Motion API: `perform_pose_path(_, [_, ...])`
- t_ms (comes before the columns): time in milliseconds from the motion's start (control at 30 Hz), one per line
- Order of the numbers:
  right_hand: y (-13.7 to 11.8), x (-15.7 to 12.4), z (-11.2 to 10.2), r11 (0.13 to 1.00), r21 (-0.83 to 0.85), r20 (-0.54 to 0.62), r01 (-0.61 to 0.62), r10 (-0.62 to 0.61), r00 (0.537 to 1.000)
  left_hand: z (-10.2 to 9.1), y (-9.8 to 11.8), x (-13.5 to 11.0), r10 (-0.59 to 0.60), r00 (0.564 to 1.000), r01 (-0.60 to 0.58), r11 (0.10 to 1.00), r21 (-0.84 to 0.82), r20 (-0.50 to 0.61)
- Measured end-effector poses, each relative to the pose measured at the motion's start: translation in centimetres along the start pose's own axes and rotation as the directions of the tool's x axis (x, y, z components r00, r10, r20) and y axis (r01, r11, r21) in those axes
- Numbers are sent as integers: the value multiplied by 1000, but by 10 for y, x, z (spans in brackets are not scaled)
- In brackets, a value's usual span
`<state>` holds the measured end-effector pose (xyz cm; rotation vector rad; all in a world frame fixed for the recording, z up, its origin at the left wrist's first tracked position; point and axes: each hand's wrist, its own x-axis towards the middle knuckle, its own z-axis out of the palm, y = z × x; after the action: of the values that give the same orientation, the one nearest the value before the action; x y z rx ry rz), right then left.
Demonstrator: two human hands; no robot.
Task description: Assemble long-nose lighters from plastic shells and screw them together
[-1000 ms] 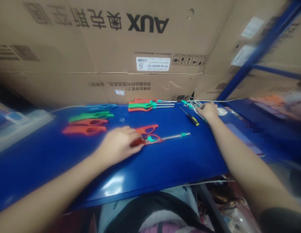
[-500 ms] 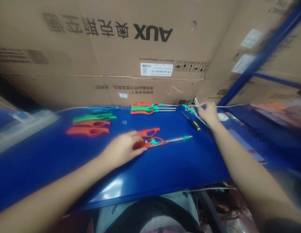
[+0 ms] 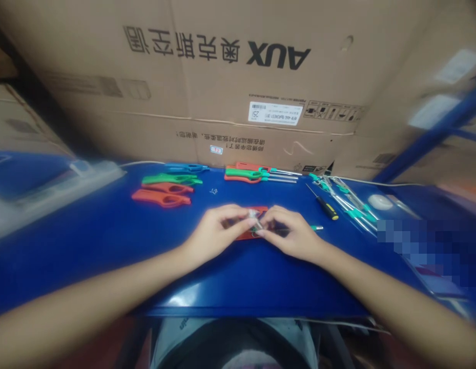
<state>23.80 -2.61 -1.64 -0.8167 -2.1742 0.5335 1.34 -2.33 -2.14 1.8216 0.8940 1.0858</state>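
Note:
My left hand [image 3: 216, 230] and my right hand [image 3: 295, 233] meet at the middle of the table. Their fingertips are closed on a small clear, silvery piece [image 3: 253, 213], whose kind I cannot make out. Under the fingers lies a red lighter handle shell [image 3: 243, 236], mostly hidden. The green-ringed metal tip [image 3: 318, 227] of a lighter tube shows past my right hand. A black and yellow screwdriver [image 3: 328, 207] lies to the right, beside several metal lighter tubes [image 3: 356, 212] with green parts.
Long-nosed lighters [image 3: 245, 174] with red and green handles lie along the back. Red, green and blue handle shells [image 3: 164, 197] lie to the left. A round white object [image 3: 379, 202] is at the right. A large cardboard box [image 3: 207, 102] stands behind the blue table [image 3: 176, 277].
My right hand has come from the tubes at the back right to the middle, beside my left hand. The small clear piece is now between both hands. The view has shifted left.

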Motion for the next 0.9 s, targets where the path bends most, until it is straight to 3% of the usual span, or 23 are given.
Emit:
perform_pose_path(167, [7, 0, -9, 994, -87, 137, 69, -57, 989, 0, -2, 1, -135, 991, 135, 974, -184, 11])
perform_pose_path(400, [6, -1, -16, 971, -226, 305, 81, -8, 952, -2, 0, 5, -161, 987, 155, 968, -197, -15])
perform_pose_path(900, [13, -2, -11, 978, -207, 294, 37, 26, 955, -3, -3, 6, -141, 990, 135, 948, -288, 1])
